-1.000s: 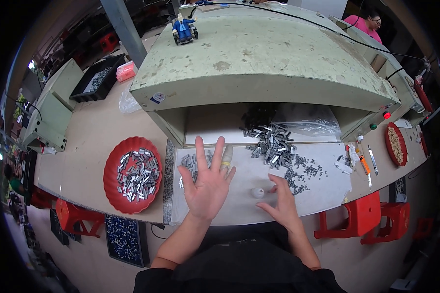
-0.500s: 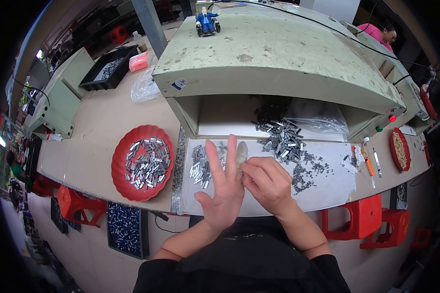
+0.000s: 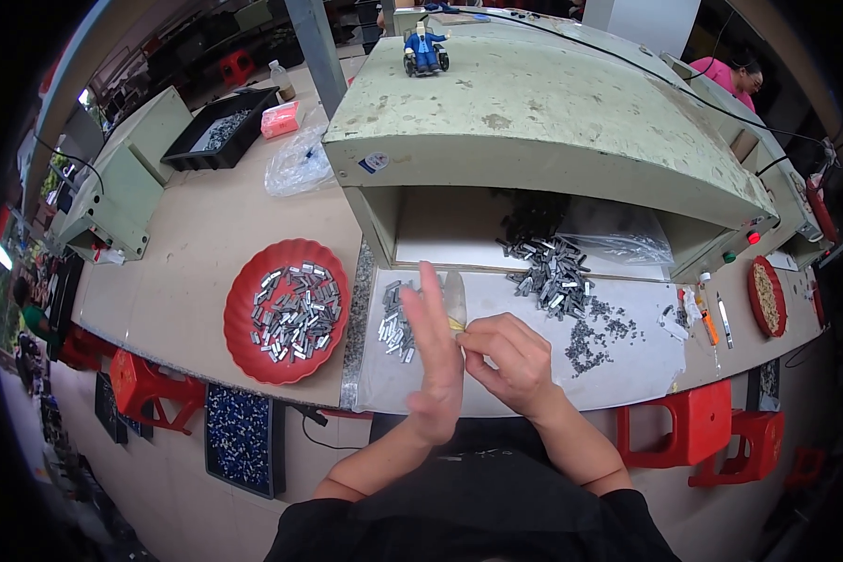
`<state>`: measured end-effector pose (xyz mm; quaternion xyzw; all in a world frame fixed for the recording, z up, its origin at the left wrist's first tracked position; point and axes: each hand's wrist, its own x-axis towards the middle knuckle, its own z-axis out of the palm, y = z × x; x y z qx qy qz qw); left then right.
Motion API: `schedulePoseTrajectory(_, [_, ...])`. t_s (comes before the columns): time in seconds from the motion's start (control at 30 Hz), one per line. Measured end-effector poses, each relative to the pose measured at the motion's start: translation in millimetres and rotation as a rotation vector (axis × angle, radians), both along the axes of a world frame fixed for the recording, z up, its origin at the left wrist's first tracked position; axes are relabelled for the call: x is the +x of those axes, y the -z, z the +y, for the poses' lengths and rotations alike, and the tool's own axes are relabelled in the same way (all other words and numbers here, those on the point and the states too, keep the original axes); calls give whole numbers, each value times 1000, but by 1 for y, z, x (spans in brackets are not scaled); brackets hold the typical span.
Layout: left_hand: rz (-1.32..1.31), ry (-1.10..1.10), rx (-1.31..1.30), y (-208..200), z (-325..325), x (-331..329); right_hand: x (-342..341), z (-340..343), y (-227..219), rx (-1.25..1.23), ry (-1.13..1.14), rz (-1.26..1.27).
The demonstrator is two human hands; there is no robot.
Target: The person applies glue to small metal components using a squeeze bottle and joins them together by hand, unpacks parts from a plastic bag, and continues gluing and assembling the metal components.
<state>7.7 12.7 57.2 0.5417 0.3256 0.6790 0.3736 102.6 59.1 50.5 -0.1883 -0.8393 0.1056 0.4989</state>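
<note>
The pale finger cover (image 3: 454, 296) is on 1 finger of your left hand (image 3: 437, 354), its long axis pointing away from you; this hand is flat, fingers straight. Your right hand (image 3: 513, 358), coming from the right, pinches the yellow band (image 3: 455, 325) at the cover's lower end. On the surface (image 3: 178, 272), a red bowl (image 3: 237, 314) lies to the left; beyond stands a green cabinet (image 3: 553, 94).

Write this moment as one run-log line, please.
left hand: open, finger cover on | right hand: pinching at yellow band | bowl: left of hands, holds grey parts
</note>
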Motion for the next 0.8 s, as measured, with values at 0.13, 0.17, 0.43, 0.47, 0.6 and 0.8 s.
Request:
schedulePoseTrajectory(0.13, [-226, 28, 146, 15, 1, -15, -11, -11, -10, -502, -105, 300])
schedulePoseTrajectory(0.17, [-191, -40, 211, 14, -5, -19, -17, -18, -15, -497, -161, 303])
schedulePoseTrajectory(0.43, [263, -124, 425, 59, -15, -22, -48, -34, 9, -1038, -475, 474])
schedulePoseTrajectory(0.47, [225, -84, 408, 54, -19, -20, -51, -39, 5, -993, -460, 566])
schedulePoseTrajectory(0.6, [-17, 150, 104, 29, -33, -16, -35, -41, -10, -1090, -413, 177])
schedulePoseTrajectory(0.8, [-281, 96, 228, -35, -32, -55, -22, -42, -40, -654, -354, -74])
